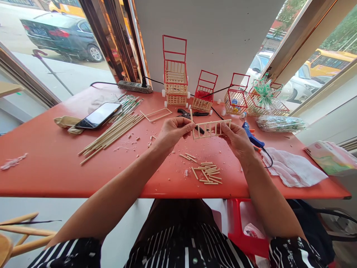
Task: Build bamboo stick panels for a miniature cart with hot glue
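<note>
Both hands hold a small stick lattice (211,129) above the red table (50,163). The left hand (173,131) pinches its nine o'clock end, the right hand (237,138) its three o'clock end (cut sticks (208,174) lie at six o'clock).

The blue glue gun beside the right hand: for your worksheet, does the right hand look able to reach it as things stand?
Probably yes. The blue glue gun lies just beside the right hand with nothing between them, but that hand is pinching the stick frame and would have to let go first.

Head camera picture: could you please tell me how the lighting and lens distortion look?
Head view: even daylight from the windows, soft shadows on the red table; wide-angle bending curves the table edge and window frames; the wooden stick panel between left hand and right hand is sharp.
</note>
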Tool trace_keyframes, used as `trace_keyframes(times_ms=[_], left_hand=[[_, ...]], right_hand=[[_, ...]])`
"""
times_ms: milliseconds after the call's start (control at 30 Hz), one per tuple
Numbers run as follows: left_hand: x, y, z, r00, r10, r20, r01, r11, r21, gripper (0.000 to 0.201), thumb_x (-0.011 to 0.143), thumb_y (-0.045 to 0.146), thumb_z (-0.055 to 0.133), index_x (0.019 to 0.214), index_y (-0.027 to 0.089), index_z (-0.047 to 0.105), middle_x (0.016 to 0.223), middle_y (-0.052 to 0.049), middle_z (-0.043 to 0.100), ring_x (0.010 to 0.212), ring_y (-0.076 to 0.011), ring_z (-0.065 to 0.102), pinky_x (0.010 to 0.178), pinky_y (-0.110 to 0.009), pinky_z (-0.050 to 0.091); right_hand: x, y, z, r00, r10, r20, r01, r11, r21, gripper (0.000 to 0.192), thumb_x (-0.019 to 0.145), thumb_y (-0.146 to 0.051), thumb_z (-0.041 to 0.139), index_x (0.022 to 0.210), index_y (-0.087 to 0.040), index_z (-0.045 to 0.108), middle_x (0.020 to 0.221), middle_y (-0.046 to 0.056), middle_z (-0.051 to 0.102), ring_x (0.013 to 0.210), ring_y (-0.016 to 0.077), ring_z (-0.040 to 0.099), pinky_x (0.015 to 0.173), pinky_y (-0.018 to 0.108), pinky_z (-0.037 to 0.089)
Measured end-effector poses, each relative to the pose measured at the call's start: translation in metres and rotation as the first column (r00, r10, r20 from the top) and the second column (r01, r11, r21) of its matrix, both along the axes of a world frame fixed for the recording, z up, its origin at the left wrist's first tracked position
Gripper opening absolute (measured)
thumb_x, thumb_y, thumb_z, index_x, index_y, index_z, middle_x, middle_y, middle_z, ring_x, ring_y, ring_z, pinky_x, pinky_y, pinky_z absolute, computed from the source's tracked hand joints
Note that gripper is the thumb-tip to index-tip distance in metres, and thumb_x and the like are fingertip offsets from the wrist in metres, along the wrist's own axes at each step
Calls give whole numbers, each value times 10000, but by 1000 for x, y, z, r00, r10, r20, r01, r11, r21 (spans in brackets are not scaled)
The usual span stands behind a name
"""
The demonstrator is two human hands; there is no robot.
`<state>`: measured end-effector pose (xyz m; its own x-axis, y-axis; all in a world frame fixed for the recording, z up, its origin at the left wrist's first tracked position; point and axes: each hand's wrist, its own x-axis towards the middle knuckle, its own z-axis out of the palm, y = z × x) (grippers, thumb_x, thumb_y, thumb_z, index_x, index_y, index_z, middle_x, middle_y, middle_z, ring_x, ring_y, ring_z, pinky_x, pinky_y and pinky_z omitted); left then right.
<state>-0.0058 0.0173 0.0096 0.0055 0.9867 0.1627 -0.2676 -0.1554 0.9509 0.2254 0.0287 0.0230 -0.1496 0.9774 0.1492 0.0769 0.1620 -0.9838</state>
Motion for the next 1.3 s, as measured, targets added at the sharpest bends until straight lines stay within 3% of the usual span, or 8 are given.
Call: trace_keyframes(times_ms=[167, 367, 567, 733, 867, 1000, 1100, 1300], left_hand=[[-4, 3, -3, 999, -49, 7, 49, 999, 1, 452, 562, 456, 1015, 751, 139, 753, 586, -3, 643, 523, -90, 546, 523, -243, 430], [-6, 7, -5, 997, -29, 70, 32, 999, -35, 478, 526, 449, 1030, 750, 135, 748, 602, -13, 658, 539, -92, 561, 527, -239, 447], [-8, 5, -5, 993, -38, 113, 45, 997, -61, 464, 535, 421, 1036, 743, 124, 747, 609, -5, 658, 532, -80, 568, 533, -227, 463], [-10, 7, -8, 990, -46, 137, 52, 998, -38, 467, 550, 425, 1037, 773, 118, 764, 636, -17, 687, 553, -86, 595, 556, -222, 485], [-9, 7, -4, 990, 6, 144, 2, 999, -50, 449, 526, 393, 1035, 747, 117, 757, 613, -13, 675, 538, -85, 583, 540, -221, 470], [-7, 6, -1, 989, 33, 142, -24, 998, -64, 468, 488, 399, 1039, 726, 118, 752, 597, -15, 668, 528, -88, 574, 529, -224, 461], [-6, 6, -3, 990, 40, 132, -30, 997, -73, 474, 479, 405, 1040, 721, 122, 748, 589, -12, 664, 522, -89, 571, 527, -226, 455], [-6, 8, -5, 991, 21, 128, -12, 997, -74, 477, 482, 413, 1041, 714, 115, 749, 579, -13, 661, 518, -84, 567, 525, -220, 447]], right_hand=[[-1, 2, 2, 998, 0, -56, 1, 1000, 11, 620, 675, -869, 795, 760, -260, 720, 879, 55, 800, 997, 276, 754, 870, 407, 587], [13, 9, 4, 977, -165, -132, 179, 978, 108, 586, 789, -854, 713, 938, -290, 763, 1018, 54, 803, 1040, 254, 748, 838, 377, 584], [33, 3, 17, 927, -321, 193, 240, 905, 351, 510, 882, -745, 693, 1021, -262, 778, 1099, 69, 804, 994, 239, 747, 843, 369, 564], [66, -13, 43, 730, -499, 467, 235, 825, 514, 344, 929, -516, 689, 1085, -225, 784, 1080, 88, 821, 942, 253, 757, 853, 392, 587], [107, -22, 36, 504, -543, 671, 206, 830, 518, 255, 928, -392, 638, 1044, -221, 787, 1028, 95, 823, 888, 269, 754, 882, 431, 583], [137, -26, 7, 269, -513, 815, 166, 859, 485, 288, 921, -357, 628, 1096, -190, 783, 1112, 159, 799, 1027, 340, 731, 945, 480, 546], [141, -21, -8, 178, -477, 861, 169, 876, 451, 357, 930, -301, 633, 1231, -149, 748, 1236, 206, 761, 1154, 366, 701, 1004, 478, 520], [129, 6, -5, 32, -271, 962, 262, 931, 254, 421, 1017, -300, 540, 1372, -101, 645, 1304, 238, 748, 1211, 397, 692, 997, 488, 502]])
